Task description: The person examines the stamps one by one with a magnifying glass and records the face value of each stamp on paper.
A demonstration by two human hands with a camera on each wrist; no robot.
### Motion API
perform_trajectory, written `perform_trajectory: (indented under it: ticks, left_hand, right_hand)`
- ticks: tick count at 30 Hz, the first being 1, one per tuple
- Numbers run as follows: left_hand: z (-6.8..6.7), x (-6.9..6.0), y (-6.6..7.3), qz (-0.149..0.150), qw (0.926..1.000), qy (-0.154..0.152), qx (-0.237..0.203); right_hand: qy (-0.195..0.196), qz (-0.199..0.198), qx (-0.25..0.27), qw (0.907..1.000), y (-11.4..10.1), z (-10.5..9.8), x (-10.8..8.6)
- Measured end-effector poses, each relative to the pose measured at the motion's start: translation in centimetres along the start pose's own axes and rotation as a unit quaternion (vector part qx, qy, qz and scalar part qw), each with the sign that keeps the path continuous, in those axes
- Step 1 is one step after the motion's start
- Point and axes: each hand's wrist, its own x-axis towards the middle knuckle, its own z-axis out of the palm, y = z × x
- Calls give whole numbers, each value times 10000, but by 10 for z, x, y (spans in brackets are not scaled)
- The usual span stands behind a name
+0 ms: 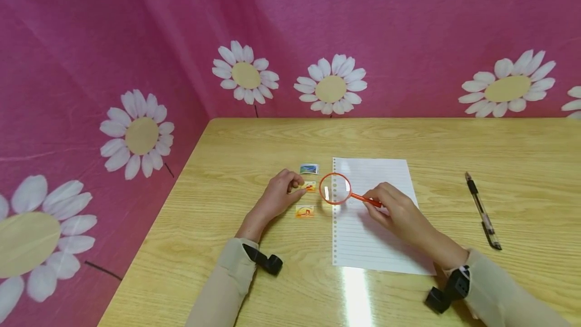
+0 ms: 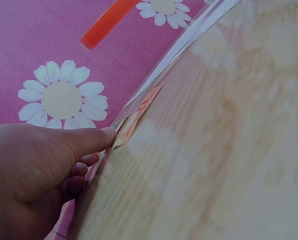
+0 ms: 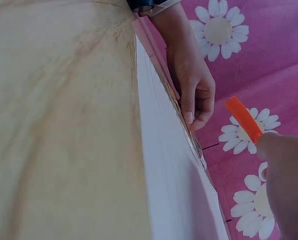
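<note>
My left hand rests on the table, thumb and fingertips pinching the left edge of a small yellow-and-red stamp. Above that stamp lies a blue-green stamp; below it, another yellow-orange stamp. In the left wrist view a stamp's toothed edge shows beside the thumb. The right hand holds a red magnifying glass by its handle. Its round lens hangs over the paper's left margin, right of the middle stamp. From the right wrist, its orange-red handle sticks out past the fingers.
A lined, hole-punched sheet of paper lies under the right hand. Farther right is a black-capped clear pen. The wooden table ends at a pink flowered cloth behind and to the left.
</note>
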Motion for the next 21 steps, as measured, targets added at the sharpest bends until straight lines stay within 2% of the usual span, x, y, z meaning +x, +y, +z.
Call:
perform_trajectory:
  ticks: [15,21]
  left_hand:
    - [0,0,1,18,10000,19,-44]
    - [1,0,0,-102,9999,-21,-40]
  right_hand:
    - [91,164,-106,9998,6,-15,-13]
    - [95,238,-199,9995,8,-22,-18]
